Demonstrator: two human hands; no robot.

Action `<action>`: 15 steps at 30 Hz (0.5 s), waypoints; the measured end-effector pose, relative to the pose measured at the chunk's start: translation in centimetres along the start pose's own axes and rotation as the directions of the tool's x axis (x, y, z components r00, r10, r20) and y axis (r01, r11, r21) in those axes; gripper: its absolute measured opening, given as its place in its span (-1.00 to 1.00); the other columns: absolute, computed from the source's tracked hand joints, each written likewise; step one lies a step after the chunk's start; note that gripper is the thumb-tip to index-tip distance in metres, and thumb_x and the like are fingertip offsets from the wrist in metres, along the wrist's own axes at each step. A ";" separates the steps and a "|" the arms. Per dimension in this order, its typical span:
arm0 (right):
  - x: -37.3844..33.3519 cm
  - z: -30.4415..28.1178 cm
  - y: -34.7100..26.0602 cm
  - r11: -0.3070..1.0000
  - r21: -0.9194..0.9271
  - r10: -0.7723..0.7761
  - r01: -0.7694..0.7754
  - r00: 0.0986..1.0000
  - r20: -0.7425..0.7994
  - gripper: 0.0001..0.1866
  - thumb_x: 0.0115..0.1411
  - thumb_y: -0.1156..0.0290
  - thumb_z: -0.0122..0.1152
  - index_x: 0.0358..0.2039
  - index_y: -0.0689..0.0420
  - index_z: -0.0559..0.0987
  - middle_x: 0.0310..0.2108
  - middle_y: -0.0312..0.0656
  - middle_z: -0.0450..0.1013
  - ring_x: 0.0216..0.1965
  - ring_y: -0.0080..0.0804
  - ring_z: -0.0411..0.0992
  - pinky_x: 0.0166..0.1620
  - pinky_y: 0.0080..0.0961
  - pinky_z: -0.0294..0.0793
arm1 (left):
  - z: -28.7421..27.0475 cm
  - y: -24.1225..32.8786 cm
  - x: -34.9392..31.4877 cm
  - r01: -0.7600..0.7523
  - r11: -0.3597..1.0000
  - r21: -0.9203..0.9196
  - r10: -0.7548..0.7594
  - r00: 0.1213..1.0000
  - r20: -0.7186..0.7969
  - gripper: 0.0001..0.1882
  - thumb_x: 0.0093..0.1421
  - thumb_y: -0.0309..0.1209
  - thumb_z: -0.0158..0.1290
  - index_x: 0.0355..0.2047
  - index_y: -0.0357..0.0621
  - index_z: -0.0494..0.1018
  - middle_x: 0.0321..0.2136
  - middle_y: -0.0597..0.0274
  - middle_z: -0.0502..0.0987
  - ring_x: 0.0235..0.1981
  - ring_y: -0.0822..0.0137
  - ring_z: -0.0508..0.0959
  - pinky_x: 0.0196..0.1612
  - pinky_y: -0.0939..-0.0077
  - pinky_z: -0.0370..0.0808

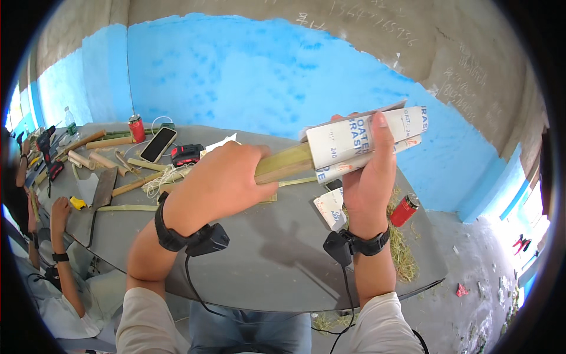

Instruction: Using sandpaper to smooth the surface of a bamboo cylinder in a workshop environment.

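Observation:
My left hand (pixel 221 186) is closed round one end of a greenish bamboo piece (pixel 287 163), held up above the table. Folded round the other end is a sheet of white-backed sandpaper (pixel 340 143). My right hand (pixel 371 183) grips this sheet from below and the right, thumb across its face, pressing it about the bamboo. The bamboo's far end is hidden inside the paper. Under my right wrist, another piece of sandpaper (pixel 331 209) lies on the table, beside a dark object partly covered by it.
On the grey table (pixel 265 248) lie bamboo pieces (pixel 112 141), a phone (pixel 159 145), a battery pack (pixel 186 154), string (pixel 168 177), a cleaver-like blade (pixel 104 192) and a drill (pixel 47 150). Red cans (pixel 136 128) and shavings (pixel 402 251) are there too. A co-worker's arm (pixel 63 248) rests at left.

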State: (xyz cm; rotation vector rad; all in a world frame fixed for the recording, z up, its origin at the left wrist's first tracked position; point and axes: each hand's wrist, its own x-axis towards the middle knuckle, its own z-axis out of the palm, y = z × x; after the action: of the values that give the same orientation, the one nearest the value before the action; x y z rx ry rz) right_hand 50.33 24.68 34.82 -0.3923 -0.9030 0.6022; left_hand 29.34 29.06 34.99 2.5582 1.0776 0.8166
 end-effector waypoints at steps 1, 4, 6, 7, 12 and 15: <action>-0.3 0.1 -0.4 0.999 -0.029 0.015 -0.014 0.999 0.037 -0.66 0.38 0.15 0.16 -0.07 0.18 0.46 -0.19 -0.12 0.53 -0.08 -0.16 0.58 0.01 -0.22 0.58 | 0.0 0.4 -0.3 -0.003 1.000 0.009 0.003 1.000 0.007 -0.58 0.06 -0.20 0.21 -0.21 -0.33 0.57 -0.53 -0.18 0.56 -0.50 -0.10 0.58 -0.33 0.20 0.52; -0.8 0.9 -1.3 0.999 -0.046 0.014 -0.010 0.996 0.090 -0.66 0.40 0.12 0.12 -0.07 0.16 0.46 -0.22 -0.12 0.54 -0.10 -0.15 0.58 0.03 -0.19 0.56 | -0.6 1.7 -1.4 -0.036 0.998 0.055 0.039 0.997 -0.071 -0.56 0.08 -0.18 0.22 -0.18 -0.31 0.57 -0.51 -0.19 0.57 -0.45 -0.13 0.60 -0.32 0.19 0.53; -0.9 1.0 -1.6 0.999 -0.035 -0.008 0.012 0.994 0.113 -0.66 0.40 0.13 0.11 -0.08 0.16 0.47 -0.23 -0.12 0.54 -0.12 -0.15 0.58 0.02 -0.20 0.57 | -1.1 2.3 -2.0 0.013 0.995 0.097 -0.008 0.999 -0.053 -0.58 0.09 -0.17 0.24 -0.19 -0.26 0.53 -0.50 -0.12 0.60 -0.41 -0.11 0.63 -0.31 0.13 0.55; -0.7 0.6 -1.8 1.000 -0.026 -0.014 0.017 0.992 0.129 -0.67 0.40 0.14 0.11 -0.09 0.16 0.47 -0.24 -0.11 0.54 -0.13 -0.16 0.59 0.01 -0.20 0.57 | -1.0 2.5 -2.0 0.009 0.995 0.100 -0.003 0.998 -0.058 -0.58 0.09 -0.17 0.24 -0.19 -0.26 0.53 -0.50 -0.12 0.60 -0.41 -0.11 0.63 -0.31 0.13 0.55; -1.4 0.5 -2.7 0.999 -0.041 -0.024 0.029 0.992 0.124 -0.69 0.39 0.15 0.12 -0.12 0.16 0.47 -0.26 -0.10 0.54 -0.19 -0.18 0.60 -0.08 -0.20 0.61 | 0.5 0.3 -5.0 -0.037 0.996 0.084 0.049 0.987 -0.150 -0.59 0.19 -0.17 0.23 -0.12 -0.24 0.47 -0.38 -0.15 0.61 -0.35 -0.17 0.62 -0.28 0.13 0.53; -2.7 2.2 -3.1 0.998 -0.058 0.026 -0.017 0.987 0.160 -0.67 0.36 0.14 0.15 -0.14 0.17 0.45 -0.29 -0.10 0.53 -0.24 -0.17 0.61 -0.15 -0.22 0.64 | 2.4 -2.3 -9.8 -0.069 0.997 0.016 0.070 0.948 -0.309 -0.61 0.17 -0.24 0.27 -0.13 -0.24 0.46 -0.36 -0.13 0.61 -0.32 -0.16 0.63 -0.28 0.16 0.53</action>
State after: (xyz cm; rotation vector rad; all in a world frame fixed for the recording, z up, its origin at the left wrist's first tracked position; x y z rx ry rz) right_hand 48.22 20.77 36.12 -0.4085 -1.0733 0.6365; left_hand 23.78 23.55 28.17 2.5407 1.0763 1.2691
